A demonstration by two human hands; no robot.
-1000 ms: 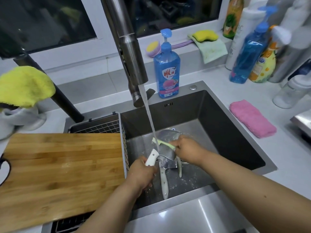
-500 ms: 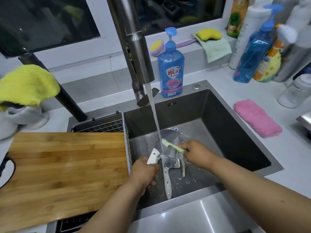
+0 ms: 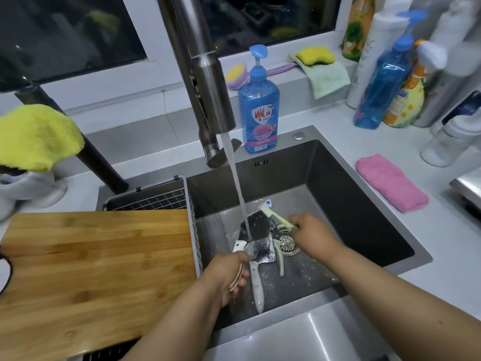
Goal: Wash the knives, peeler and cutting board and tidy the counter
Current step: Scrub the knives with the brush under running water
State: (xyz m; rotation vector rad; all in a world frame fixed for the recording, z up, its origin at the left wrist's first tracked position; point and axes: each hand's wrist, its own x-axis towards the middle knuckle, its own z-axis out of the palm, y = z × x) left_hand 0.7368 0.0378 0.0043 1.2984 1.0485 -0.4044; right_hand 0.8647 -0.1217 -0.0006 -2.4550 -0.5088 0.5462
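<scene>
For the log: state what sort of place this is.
Most likely a home kitchen, at the sink. The tap runs onto a cleaver held in the left hand; a dish soap bottle stands behind the basin, and a cutting board lies beside it.

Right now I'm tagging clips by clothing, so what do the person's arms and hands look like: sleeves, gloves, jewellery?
Both forearms are bare up to the frame's edge, with no sleeve in view. The left hand and the right hand wear no gloves. No watch, bracelet or ring shows on either. Both hands are in the sink near the running water; whether they are wet is unclear.
</scene>
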